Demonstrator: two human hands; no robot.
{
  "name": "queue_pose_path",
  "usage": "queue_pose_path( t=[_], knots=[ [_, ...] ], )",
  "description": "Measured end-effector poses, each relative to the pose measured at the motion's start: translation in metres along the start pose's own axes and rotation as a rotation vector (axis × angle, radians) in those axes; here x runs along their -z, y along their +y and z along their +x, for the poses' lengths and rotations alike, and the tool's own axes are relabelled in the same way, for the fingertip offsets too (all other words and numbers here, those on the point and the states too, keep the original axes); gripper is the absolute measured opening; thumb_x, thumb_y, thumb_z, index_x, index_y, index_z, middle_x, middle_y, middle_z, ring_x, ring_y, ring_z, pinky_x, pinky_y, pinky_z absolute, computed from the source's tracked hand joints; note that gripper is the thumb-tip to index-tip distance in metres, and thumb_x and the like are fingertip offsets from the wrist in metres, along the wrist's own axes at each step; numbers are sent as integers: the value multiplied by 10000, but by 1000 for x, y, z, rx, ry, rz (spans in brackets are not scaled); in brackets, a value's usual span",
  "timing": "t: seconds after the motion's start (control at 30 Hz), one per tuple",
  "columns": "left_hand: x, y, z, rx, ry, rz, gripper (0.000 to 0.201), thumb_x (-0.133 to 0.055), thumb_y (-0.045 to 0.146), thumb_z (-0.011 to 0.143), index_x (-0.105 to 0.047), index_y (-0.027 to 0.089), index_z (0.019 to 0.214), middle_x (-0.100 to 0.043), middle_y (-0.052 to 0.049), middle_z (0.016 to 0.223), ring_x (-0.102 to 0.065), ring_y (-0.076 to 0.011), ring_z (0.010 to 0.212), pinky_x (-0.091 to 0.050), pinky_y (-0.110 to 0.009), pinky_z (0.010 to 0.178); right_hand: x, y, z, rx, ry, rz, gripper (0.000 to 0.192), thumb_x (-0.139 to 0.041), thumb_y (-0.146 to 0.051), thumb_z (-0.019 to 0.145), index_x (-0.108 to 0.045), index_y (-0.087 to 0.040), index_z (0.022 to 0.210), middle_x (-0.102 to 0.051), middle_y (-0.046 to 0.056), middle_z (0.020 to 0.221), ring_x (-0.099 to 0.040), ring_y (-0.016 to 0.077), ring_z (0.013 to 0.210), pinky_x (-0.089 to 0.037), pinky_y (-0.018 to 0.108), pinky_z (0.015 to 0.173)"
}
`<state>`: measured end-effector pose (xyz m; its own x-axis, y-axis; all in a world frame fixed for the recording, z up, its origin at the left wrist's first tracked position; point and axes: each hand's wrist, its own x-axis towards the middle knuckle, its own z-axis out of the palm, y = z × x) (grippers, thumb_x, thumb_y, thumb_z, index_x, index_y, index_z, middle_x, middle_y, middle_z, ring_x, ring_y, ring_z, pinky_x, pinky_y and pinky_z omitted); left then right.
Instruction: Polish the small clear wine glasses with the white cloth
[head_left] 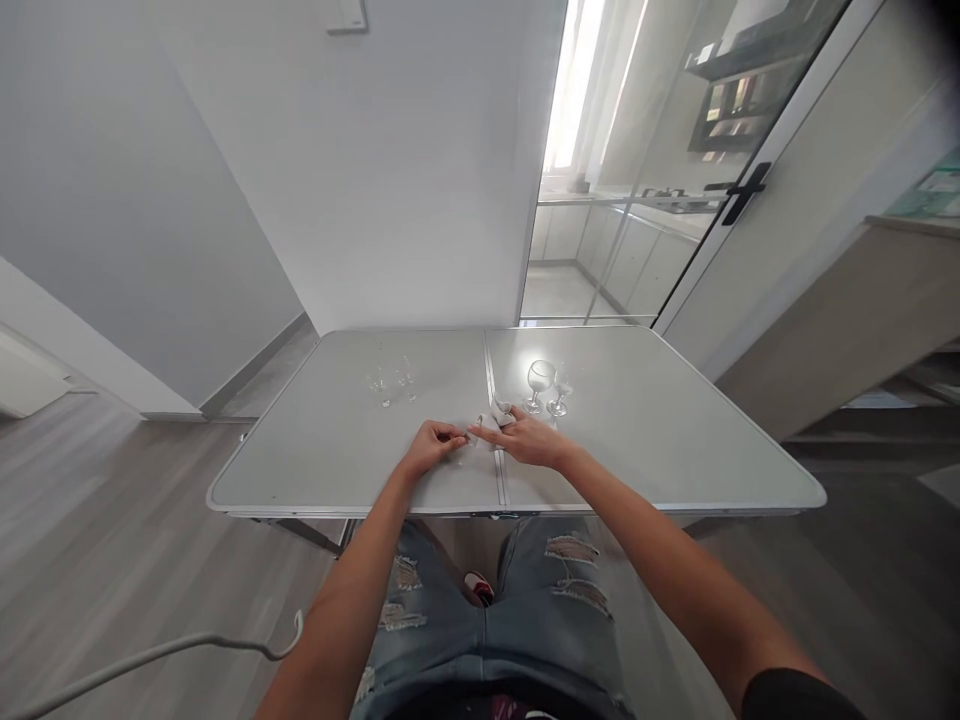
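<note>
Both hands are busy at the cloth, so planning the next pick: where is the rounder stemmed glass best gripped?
Grip the rounder stemmed glass low on its bowl or at the stem, from its open left. It stands upright, and a second glass crowds its right.

A single view, from a camera worn on the person's head, looks forward and steeply down over their own forearms and lap at the grey worktop (637, 440) from close above its near edge. It faces a white wall (390, 180) beyond the worktop's far edge, with a glass door (675, 150) at far right and wood floor at near left
</note>
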<state>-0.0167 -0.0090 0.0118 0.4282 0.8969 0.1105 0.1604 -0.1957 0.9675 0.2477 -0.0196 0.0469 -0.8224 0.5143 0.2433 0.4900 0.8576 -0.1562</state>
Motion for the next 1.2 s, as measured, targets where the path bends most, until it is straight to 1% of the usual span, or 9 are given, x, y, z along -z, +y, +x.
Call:
queue_pose_path(
  t=[0.13, 0.27, 0.4, 0.5, 0.57, 0.7, 0.83, 1.0, 1.2],
  knots=[
    [1, 2, -1, -20, -11, 4, 500, -747, 580, 732, -781, 86, 797, -670, -50, 650, -521, -123, 598, -367, -230, 563, -2, -11, 2, -119, 85, 208, 659, -517, -131, 894, -392, -308, 1517, -733, 62, 960, -648, 234, 898, -397, 473, 1029],
    [0, 2, -2, -24, 17, 39, 483, -724, 576, 752, -789, 99, 792, -682, -45, 660, -532, -133, 607, -375, -232, 565, -4, -25, 14, -423, 275, 617, 697, -691, -291, 821, -444, -328, 1472, -688, 47, 1132, -626, 220, 891, -495, 384, 862],
    [-2, -1, -2, -34, 64, 71, 467, -743, 557, 736, -795, 98, 804, -710, -67, 680, -543, -147, 624, -390, -244, 579, -7, -32, 29, -753, 458, 1050, 683, -783, -311, 702, -549, -268, 1342, -675, 49, 1079, -628, 211, 907, -512, 327, 770],
    [-3, -2, -3, -47, 82, 81, 454, -747, 539, 742, -795, 95, 819, -721, -75, 701, -546, -147, 632, -394, -248, 587, -8, -30, 35, -973, 462, 1326, 438, -726, -391, 748, -615, -216, 1133, -669, 53, 971, -628, 190, 800, -502, 295, 654],
    [-4, -2, -3, -49, 78, 86, 450, -744, 536, 748, -794, 93, 812, -717, -74, 691, -540, -141, 623, -391, -247, 582, -9, -29, 36, -1038, 460, 1343, 375, -667, -426, 794, -610, -200, 1087, -658, 57, 948, -619, 184, 767, -503, 301, 639],
    [-3, 0, -2, -60, 76, 61, 478, -732, 568, 751, -789, 96, 804, -713, -75, 693, -544, -144, 626, -406, -249, 586, -7, -38, 31, -787, 522, 901, 574, -576, -408, 891, -434, -247, 1423, -661, 53, 965, -627, 216, 851, -521, 373, 794],
    [0, 0, -2, -85, 85, -6, 512, -741, 591, 733, -783, 86, 806, -708, -81, 704, -550, -146, 639, -409, -245, 590, 3, -40, 18, -374, 293, 405, 666, -437, -355, 987, -166, -242, 1585, -681, 108, 1078, -639, 273, 969, -457, 465, 959],
    [0, -1, -2, -62, 51, 23, 500, -749, 584, 723, -789, 89, 786, -668, -54, 638, -510, -124, 591, -366, -232, 552, 15, -8, -1, 12, -94, 52, 646, -420, -124, 926, -320, -244, 1553, -684, 18, 703, -634, 219, 738, -316, 509, 1092],
    [-3, -1, -3, -72, 39, 39, 481, -711, 565, 768, -787, 90, 793, -632, -27, 621, -489, -112, 586, -354, -224, 548, 17, 13, -8, 193, -117, -112, 783, -375, -3, 833, -320, -327, 1543, -645, -45, 659, -597, 177, 681, -209, 535, 1150]
  ],
)
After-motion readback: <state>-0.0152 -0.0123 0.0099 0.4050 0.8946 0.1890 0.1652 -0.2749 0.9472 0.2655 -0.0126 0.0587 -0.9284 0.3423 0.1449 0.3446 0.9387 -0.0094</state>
